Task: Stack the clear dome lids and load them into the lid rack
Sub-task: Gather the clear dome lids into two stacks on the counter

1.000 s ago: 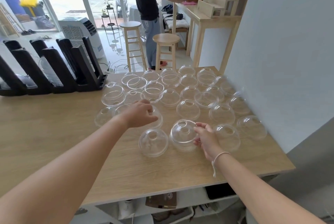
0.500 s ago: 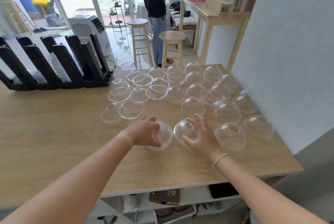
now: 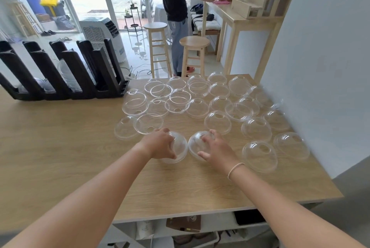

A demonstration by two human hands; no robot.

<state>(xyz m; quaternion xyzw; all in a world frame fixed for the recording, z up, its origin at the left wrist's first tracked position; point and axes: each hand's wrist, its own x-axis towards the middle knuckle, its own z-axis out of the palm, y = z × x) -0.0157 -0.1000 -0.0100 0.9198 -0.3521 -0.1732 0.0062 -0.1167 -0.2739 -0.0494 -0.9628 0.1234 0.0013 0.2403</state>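
We see the stacking step just begun. Our left hand (image 3: 160, 144) closes its grip on one dome lid (image 3: 178, 147); our right hand (image 3: 217, 147) closes on a second lid (image 3: 195, 144) just beside it, both near the desk (image 3: 60, 147) centre. Loose lids (image 3: 218, 121) spread toward one o'clock; the lid rack (image 3: 66, 73) stands at ten o'clock, part-filled. Next, we judge, one lid must be aligned above the other, domes nested, without crushing the thin plastic.

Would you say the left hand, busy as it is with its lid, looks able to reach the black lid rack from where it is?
Probably yes. The left hand grips a dome lid, and only bare table lies between it and the lid rack at the far left.
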